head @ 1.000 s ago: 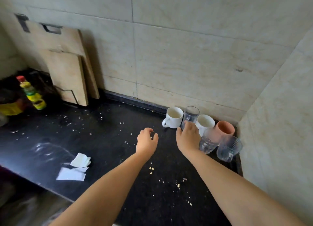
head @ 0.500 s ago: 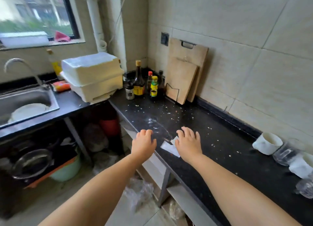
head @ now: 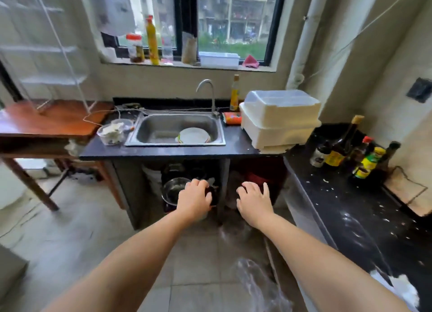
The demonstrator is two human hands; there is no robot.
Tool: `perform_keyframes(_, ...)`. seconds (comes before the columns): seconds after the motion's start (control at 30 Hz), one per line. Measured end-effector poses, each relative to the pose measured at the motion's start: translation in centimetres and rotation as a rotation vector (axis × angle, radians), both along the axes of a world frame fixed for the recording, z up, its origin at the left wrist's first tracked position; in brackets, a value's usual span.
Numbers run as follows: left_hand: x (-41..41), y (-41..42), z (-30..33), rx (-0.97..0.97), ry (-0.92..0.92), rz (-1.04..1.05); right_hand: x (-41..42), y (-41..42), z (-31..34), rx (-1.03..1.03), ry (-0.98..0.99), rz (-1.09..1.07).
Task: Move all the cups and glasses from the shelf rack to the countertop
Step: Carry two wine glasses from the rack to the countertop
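Both my arms reach forward in mid-air in front of the sink counter. My left hand hangs with fingers loosely bent and holds nothing. My right hand is spread, also holding nothing. A white wire shelf rack stands at the far left on a wooden table; the blur hides what is on its shelves. The black countertop runs along the right. No cups or glasses show in this view.
A steel sink with a white plate sits ahead under the window. A white lidded dish box fills the corner. Sauce bottles stand at the countertop's back. Pots sit under the sink. Tiled floor lies below me.
The view has swung left from the cups in the counter's corner to the sink and window. Both hands came off the counter and now hang free in the air.
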State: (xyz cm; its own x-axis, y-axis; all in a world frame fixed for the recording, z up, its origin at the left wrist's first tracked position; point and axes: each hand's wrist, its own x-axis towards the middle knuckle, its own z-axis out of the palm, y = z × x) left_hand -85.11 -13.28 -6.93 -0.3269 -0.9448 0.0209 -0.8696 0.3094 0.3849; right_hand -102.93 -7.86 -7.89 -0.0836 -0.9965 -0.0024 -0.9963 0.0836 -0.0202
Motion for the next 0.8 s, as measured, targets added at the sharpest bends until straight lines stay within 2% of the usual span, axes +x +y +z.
perform_keyframes(0.27, 9.7, -9.9, 1.5, -0.012, 0.055, 0.240, 8.5, -15.5, 1.0, -0.015, -0.118, 0.219)
perform_keyframes(0.43, 17.2, -14.8, 2.1, -0.022, 0.092, 0.462, 15.4, -25.1, 2.3, -0.026, -0.077, 0.425)
perform_keyframes(0.63, 27.3, -18.9, 2.7, -0.043, 0.127, 0.695, 27.0, -31.6, 2.7, -0.026, -0.102, 0.651)
perform_keyframes(0.8, 35.9, -24.4, 3.8, -0.086, 0.093, 0.730, 38.3, -37.3, 3.4, -0.079, -0.103, 0.781)
